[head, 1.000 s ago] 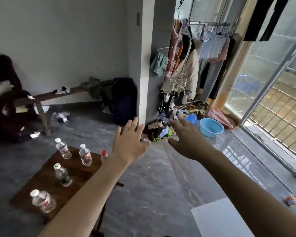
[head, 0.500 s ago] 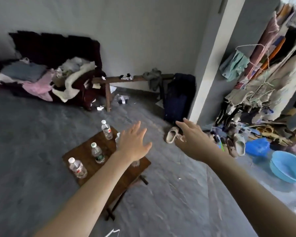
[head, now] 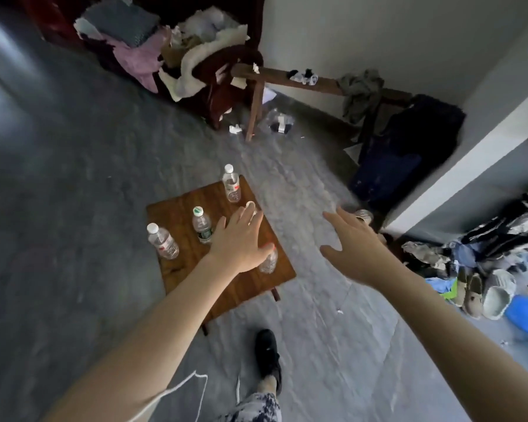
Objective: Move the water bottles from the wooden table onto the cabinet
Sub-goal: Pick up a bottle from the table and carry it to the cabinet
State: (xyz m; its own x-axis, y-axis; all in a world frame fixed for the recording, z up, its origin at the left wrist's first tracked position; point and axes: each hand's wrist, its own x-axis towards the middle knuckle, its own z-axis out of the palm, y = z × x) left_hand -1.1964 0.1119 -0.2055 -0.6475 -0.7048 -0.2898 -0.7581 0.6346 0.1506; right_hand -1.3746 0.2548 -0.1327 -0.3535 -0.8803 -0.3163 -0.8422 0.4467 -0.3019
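We find no text we can read anywhere in this view. The far water bottle [head: 231, 185] on the wooden table [head: 177, 214] carries a label with a red patch, but its print is too small and blurred for us to make out. The left bottle [head: 162, 241] shows a similar red-marked label, equally illegible. The green-capped bottle [head: 201, 225] has a dark green band low on its body, with no letters we can tell. The red-capped bottle [head: 269, 258] at the right near edge is partly hidden by the left hand [head: 237, 239], and we see no readable label on it
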